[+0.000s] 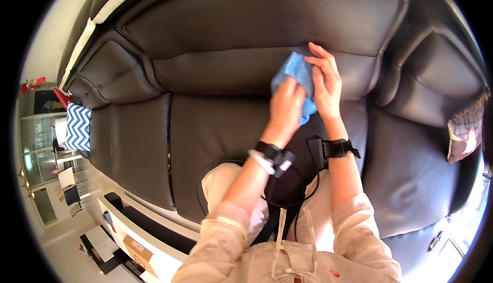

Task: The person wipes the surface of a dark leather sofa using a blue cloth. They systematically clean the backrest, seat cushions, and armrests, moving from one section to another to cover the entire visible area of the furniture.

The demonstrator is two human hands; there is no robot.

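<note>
A light blue cloth (297, 67) is bunched up in front of the backrest of a dark brown leather sofa (221, 124). My left hand (287, 106) is closed on the cloth, its fingers curled into the folds. Beside it, my right hand (326, 85) has its fingers stretched out and apart, with the fingertips at the cloth's right edge. Part of the cloth hangs below, between the two hands. Each wrist wears a black strap with a small device, and a black cable (308, 196) runs from the right one across my lap.
A blue-and-white zigzag cushion (78, 126) rests at the sofa's far left, and a patterned cushion (466, 129) at its right end. Behind me to the left are a low white cabinet (169, 257), a cardboard box (138, 252) and a dark table (102, 249).
</note>
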